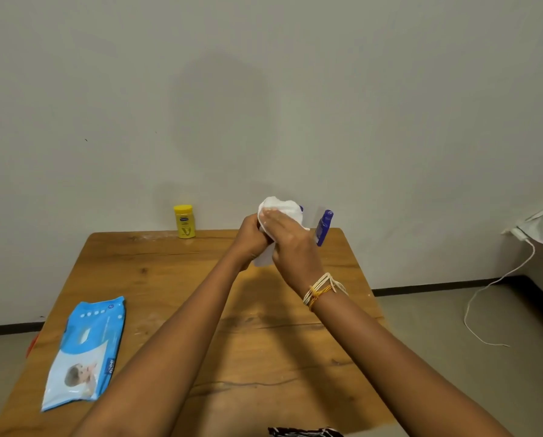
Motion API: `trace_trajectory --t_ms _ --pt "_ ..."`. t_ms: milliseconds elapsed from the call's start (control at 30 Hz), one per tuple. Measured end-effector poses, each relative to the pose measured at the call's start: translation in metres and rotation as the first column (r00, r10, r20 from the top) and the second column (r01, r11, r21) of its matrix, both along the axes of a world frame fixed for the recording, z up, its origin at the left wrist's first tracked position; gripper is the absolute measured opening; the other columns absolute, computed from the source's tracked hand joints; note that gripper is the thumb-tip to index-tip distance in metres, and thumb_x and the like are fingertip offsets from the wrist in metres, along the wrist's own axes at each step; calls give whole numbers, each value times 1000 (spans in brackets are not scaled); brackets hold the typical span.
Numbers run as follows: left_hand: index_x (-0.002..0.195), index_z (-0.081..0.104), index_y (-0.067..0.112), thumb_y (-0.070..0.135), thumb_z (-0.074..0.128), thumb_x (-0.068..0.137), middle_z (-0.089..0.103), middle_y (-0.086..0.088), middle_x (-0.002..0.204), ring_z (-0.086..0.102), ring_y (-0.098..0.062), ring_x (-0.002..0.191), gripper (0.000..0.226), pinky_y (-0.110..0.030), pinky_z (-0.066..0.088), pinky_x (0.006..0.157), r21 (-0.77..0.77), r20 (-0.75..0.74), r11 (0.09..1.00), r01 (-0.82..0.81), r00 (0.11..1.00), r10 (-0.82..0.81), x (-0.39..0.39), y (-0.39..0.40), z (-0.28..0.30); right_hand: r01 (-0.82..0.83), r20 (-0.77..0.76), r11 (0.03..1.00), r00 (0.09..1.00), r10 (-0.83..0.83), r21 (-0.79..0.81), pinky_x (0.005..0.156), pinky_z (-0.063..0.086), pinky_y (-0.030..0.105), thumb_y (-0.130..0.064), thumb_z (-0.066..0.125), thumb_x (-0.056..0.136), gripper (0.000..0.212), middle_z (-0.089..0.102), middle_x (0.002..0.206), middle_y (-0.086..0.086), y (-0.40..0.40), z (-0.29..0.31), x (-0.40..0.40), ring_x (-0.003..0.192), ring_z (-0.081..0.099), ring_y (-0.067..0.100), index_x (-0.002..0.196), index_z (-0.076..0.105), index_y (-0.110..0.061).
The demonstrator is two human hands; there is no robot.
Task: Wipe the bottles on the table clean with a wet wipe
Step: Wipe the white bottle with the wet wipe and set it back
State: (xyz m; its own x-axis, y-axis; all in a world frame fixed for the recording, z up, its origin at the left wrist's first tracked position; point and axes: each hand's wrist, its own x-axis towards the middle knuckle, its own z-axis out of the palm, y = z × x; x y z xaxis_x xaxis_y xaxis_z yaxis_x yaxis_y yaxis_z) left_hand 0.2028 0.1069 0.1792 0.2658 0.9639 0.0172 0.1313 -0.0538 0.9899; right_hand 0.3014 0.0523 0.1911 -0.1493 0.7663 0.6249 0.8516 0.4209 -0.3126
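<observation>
Head view: both hands meet above the far middle of the wooden table (169, 279). The left hand (251, 238) is curled round something wrapped in a white wet wipe (279, 209); only a sliver of blue shows at the wipe's right edge, so the bottle inside and its long axis cannot be made out. The right hand (290, 244) lies over the wipe with fingers fairly straight, pressing it from the near right side; thread bands (322, 290) circle its wrist. Just right of the grip a dark blue bottle (323, 227) stands leaning, long axis near upright, its top tipped to the right. Well left of the grip, at the table's far edge against the wall, a yellow bottle (184, 221) stands upright, cap up. Near and far left of the grip lies a blue wipes pack (84, 351), flat, long axis running away from the person
</observation>
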Motion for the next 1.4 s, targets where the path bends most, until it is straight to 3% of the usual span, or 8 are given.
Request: trace_trajectory --t_ms 100,233,500,700,900,1133,1333,1400 --pt "103 58 17 12 55 94 63 -2 94 60 -15 87 11 -26 51 73 -47 29 999 -25 999 26 -1 -2 -8 -92 -80 996 993 92 1 99 47 30 12 62 72 43 67 116 13 -8 -2 1 111 62 20 112 68 -4" --pt "97 67 14 15 72 82 70 -3 86 64 -8 73 17 -21 51 62 -16 79 999 29 996 -27 2 -5 -10 166 -486 986 860 -156 -23 91 52 23 17 55 77 44 67 116 11 0 2 11 106 59 9 114 67 -5" --pt "97 60 14 11 55 95 63 5 84 59 -7 77 7 -8 47 56 -27 17 999 -30 999 30 3 -7 -9 -100 -35 995 994 101 25 104 40 28 13 65 73 47 64 122 14 -11 -15 6 118 58 22 118 64 -1" --pt "116 53 19 30 71 83 66 -1 104 65 -17 91 39 -29 56 74 -97 65 994 49 997 -42 -1 -9 -12 163 -550 987 825 -128 14 95 51 27 18 52 79 47 64 120 8 -4 -8 16 113 56 10 118 64 -4" --pt "114 52 27 16 67 86 64 -8 113 65 -22 100 34 -39 57 83 -125 135 981 150 982 -133 0 -5 -10 -80 -49 991 995 86 106 109 39 32 5 56 85 39 56 133 14 -2 -29 26 130 47 22 122 61 -2" --pt "124 48 9 7 66 86 59 -21 120 63 -33 103 43 -50 55 86 -218 214 965 147 972 -100 -1 -5 -19 -24 -103 997 994 32 76 101 47 36 8 69 77 47 59 129 14 -6 -42 36 123 54 23 123 61 -2" --pt "117 54 11 10 66 85 70 -13 104 71 -29 86 34 -42 58 75 -257 342 937 235 930 -139 -5 -6 -16 161 -411 987 898 -157 -25 91 54 44 6 60 80 40 63 123 16 -4 -27 39 114 60 28 120 62 0" --pt "113 56 11 7 63 87 71 -10 98 71 -27 83 27 -37 58 69 -234 321 945 228 936 -147 -4 -5 -14 114 -283 992 954 -96 49 96 49 37 0 62 81 42 61 126 16 -2 -21 38 118 58 28 123 60 0"
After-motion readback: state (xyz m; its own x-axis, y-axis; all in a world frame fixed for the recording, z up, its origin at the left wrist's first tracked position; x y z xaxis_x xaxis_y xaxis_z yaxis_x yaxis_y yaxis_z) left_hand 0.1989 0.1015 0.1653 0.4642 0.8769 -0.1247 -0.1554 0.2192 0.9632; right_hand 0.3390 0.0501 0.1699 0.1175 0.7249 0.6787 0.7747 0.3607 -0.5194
